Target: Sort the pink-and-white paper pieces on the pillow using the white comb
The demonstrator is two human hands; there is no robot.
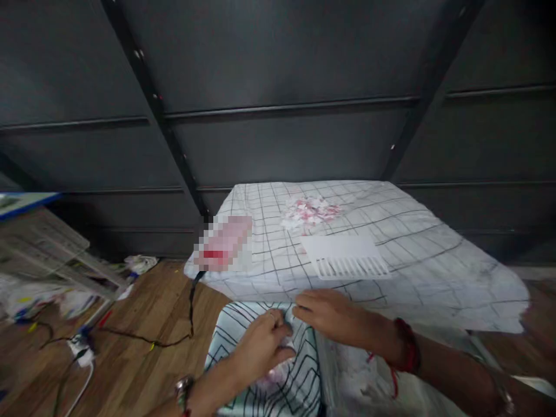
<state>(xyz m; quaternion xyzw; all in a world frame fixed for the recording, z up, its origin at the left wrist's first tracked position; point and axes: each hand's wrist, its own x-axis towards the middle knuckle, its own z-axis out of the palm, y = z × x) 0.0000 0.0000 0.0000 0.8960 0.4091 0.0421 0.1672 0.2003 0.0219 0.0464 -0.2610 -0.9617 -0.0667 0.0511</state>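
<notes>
My left hand point(264, 346) is over a white and blue-grey cloth point(234, 330) with black zigzag lines. Its fingers curl inward above a pale pink and white bit of material point(274, 373), and what lies between the fingertips is hidden. My right hand point(328, 313) is at the far right corner of that cloth, palm down, with the fingers bent together; their tips hide whatever they may hold. Just beyond it lies a white comb-shaped sheet point(345, 255) with a row of slots along its near edge. Farther back is a pile of white and pink shreds point(310, 213).
A checked white cloth covers the table point(417, 231) before a dark panelled wall point(286, 58). A blurred-out pink object point(226, 243) lies at its left end. A clear plastic bin point(356, 376) stands below my right arm. Cables and a white power strip point(81, 349) lie on the wooden floor.
</notes>
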